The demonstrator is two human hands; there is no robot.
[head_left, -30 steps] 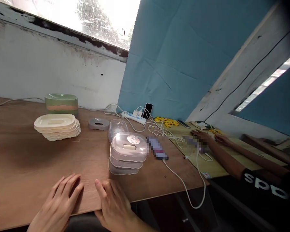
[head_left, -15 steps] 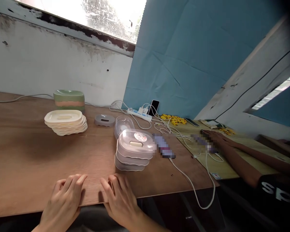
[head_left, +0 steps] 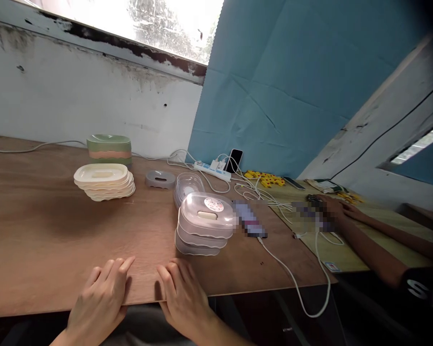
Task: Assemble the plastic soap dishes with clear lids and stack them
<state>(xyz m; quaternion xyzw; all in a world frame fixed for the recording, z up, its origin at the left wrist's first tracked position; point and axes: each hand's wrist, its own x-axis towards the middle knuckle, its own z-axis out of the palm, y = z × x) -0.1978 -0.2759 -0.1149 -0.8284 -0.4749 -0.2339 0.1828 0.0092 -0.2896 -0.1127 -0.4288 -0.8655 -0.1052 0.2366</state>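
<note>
My left hand (head_left: 100, 298) rests at the front edge of the table (head_left: 50, 278), fingers loosely bent with the tips on the wood and nothing held. A short gap to the right, my right hand (head_left: 183, 293) lies on the same edge in a similar pose, also without anything in it. Just beyond it stands a stack of greyish translucent plastic boxes (head_left: 206, 226) with a round sticker on top. Behind that stack is a clear lid or tray (head_left: 188, 185), and beside it a grey oval lid with a slot (head_left: 160, 179). Stacked cream lids (head_left: 103, 177) sit farther left.
Green and peach boxes (head_left: 109, 149) stand near the wall. A power strip (head_left: 212, 169) with white cables lies at the back, a phone (head_left: 234, 160) leaning by it. Another phone (head_left: 248, 217) charges to the right. A co-worker's arms (head_left: 368, 245) rest on the neighbouring yellowish table (head_left: 357, 257).
The view has shifted slightly, so everything appears a little farther right. Both my hands keep nearly the same pose on the table edge. The objects have not moved.
</note>
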